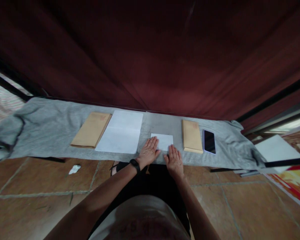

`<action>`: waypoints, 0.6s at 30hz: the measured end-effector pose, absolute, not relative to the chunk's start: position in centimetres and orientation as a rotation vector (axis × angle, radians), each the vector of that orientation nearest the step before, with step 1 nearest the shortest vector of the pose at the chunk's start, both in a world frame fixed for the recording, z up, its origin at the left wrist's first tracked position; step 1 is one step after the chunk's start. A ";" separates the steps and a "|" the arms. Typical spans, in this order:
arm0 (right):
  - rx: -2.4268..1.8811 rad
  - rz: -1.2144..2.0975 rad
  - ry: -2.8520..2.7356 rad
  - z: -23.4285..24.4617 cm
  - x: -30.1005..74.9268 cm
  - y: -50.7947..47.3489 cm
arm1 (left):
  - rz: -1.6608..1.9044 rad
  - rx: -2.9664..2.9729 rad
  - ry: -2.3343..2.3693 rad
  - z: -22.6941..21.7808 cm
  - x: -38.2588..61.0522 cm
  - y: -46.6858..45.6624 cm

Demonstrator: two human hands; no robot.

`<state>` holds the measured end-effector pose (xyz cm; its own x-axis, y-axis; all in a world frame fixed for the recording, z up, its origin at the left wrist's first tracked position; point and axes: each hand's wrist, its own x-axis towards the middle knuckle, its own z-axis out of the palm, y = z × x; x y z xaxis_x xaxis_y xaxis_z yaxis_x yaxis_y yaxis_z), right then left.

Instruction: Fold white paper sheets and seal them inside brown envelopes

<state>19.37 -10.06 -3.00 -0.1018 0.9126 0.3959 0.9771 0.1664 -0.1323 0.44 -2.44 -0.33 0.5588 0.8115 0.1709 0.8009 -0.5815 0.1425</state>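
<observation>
A small white piece of paper [163, 141], perhaps folded, lies on the grey cloth in front of me. My left hand [149, 151] rests flat on its left side, fingers stretched out. Over its lower right corner lie the fingertips of my right hand [174, 161], also flat and open. Left of my hands is a stack of large white paper sheets [122, 131] with a crease across it. Beside that stack sits a bundle of brown envelopes [92, 129]. A smaller brown envelope bundle [192, 136] is to the right of my right hand.
A phone [209, 141] with a dark screen lies right of the smaller envelopes. The grey cloth [47, 126] covers a narrow bench, wrinkled at both ends. Behind it hangs a dark red curtain [150, 66]. A crumpled white scrap [74, 169] is on the tiled floor [47, 180].
</observation>
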 end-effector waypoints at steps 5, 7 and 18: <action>-1.817 -0.209 -2.056 -2.7 19.2 -10.2 | 0.291 2.706 1.436 -0.7 1.6 -0.6; -1.843 -0.183 -2.039 -2.4 19.1 -9.9 | 0.274 2.702 1.434 -0.7 1.7 -0.2; -1.783 0.038 -2.095 -0.6 15.8 -3.9 | 0.201 2.758 1.381 -0.3 1.5 0.1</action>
